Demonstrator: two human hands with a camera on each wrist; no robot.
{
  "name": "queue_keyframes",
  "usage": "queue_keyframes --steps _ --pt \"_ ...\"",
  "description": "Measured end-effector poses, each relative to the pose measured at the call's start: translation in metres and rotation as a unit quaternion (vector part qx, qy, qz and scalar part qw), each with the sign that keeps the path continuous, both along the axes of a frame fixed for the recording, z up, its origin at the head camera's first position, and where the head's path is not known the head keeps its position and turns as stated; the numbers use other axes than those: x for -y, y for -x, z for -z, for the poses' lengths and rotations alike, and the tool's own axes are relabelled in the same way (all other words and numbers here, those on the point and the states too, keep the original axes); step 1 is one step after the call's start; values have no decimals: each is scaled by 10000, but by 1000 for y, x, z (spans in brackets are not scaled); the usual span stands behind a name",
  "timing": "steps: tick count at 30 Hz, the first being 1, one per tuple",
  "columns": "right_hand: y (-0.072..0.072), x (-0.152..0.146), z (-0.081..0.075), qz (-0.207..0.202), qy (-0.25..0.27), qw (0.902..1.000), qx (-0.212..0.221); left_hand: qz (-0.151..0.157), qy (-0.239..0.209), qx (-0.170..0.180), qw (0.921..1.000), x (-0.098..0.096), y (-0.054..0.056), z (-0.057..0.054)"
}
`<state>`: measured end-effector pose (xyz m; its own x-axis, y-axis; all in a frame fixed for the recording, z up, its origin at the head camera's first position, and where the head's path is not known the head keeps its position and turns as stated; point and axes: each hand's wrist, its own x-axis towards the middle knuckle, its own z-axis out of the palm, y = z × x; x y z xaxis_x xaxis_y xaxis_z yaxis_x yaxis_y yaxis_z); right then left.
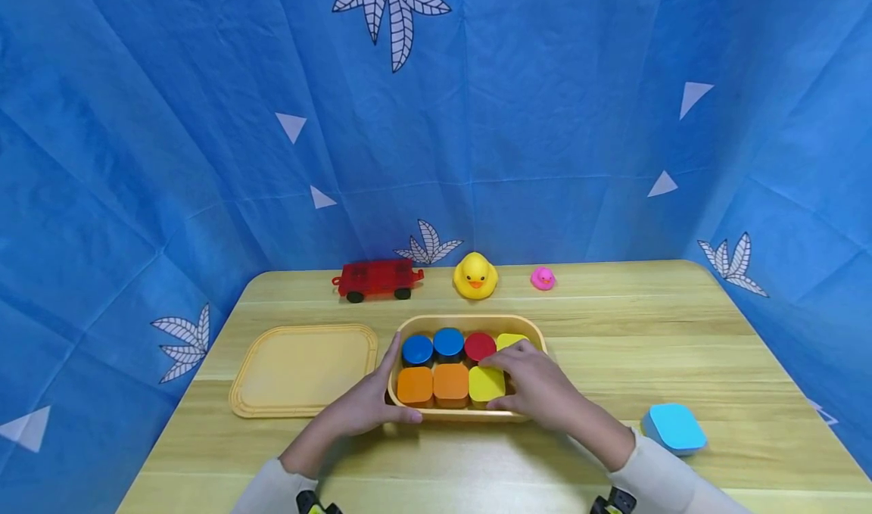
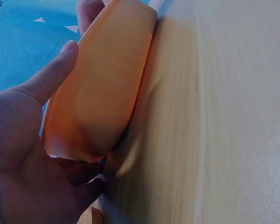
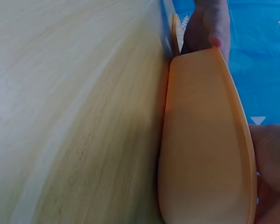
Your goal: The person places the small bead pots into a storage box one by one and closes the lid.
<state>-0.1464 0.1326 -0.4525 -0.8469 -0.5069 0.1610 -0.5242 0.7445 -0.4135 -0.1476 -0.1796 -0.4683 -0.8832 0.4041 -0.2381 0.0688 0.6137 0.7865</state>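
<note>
A pale orange rounded box (image 1: 470, 322) stands on the table and contains several coloured pieces. Two blue round pieces (image 1: 448, 342), a red round piece (image 1: 480, 346) and a yellow square piece fill its back row. In front are two orange square pieces (image 1: 450, 382) and another yellow square piece (image 1: 487, 384). My left hand (image 1: 364, 404) holds the box's left end, its thumb by the front rim. Over the right end, my right hand (image 1: 534, 385) reaches in and pinches the front yellow piece between thumb and fingers. In the right wrist view, the box's outer wall hides that grasp.
Left of the box lies a flat pale orange lid (image 1: 303, 370). Along the back stand a red toy wagon (image 1: 377, 278), a yellow duck (image 1: 475, 278) and a small pink duck (image 1: 543, 278). A light blue square piece (image 1: 674, 428) rests near my right forearm.
</note>
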Motion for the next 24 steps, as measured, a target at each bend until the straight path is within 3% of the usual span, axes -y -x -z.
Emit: queue_keyframes --steps 15,24 --pt "-2 2 2 115 24 9999 -36 39 -37 -43 10000 2 0 3" --pt "-4 -6 5 88 695 9975 -84 32 -59 -21 10000 2 0 3"
